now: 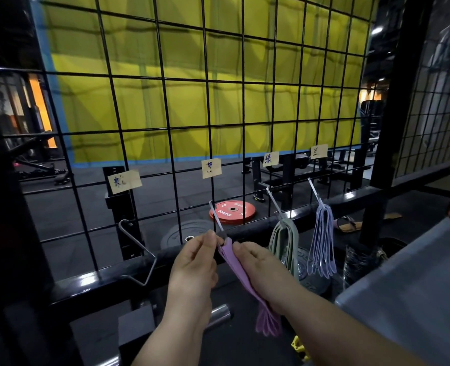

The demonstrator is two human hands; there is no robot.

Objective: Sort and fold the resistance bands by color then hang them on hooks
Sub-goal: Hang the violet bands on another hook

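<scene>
**Purple bands (235, 269) at the hook (216, 216), both hands on the fold**

Folded bundle runs slantwise from the hook tip down between the two wrists. Its loose loop ends hang low by the right forearm.

- **Grip:** Left hand (194, 262) pinches the folded top between thumb and fingertips, right at the hook's end. Right hand (258, 265) pinches the same fold from the other side, thumb on the band.
- **Why held so:** Looks like they're spreading the fold so the tip can pass through all loops at once. Can't tell whether the tip is through, because fingers cover it.
- **Why this spot:** Hook sits on a black wire grid (163, 79) under a paper label (211, 168). My guess is one colour per label.
- **Other hooks:** To the right, green bands (283, 241) hang folded on their hook. Pale blue bands (321, 241) hang on the next one. Each has its own label, so two colours look done. Left hook (139, 249) is bare with a label above it, likely for a colour not yet hung.
- **Background:** Red plate (231, 211) lies on the floor behind the grid, not involved.
- **Next, as I judge it:** Push the fold well up the hook before letting go, or the slanted bundle may slip off the tip.
</scene>
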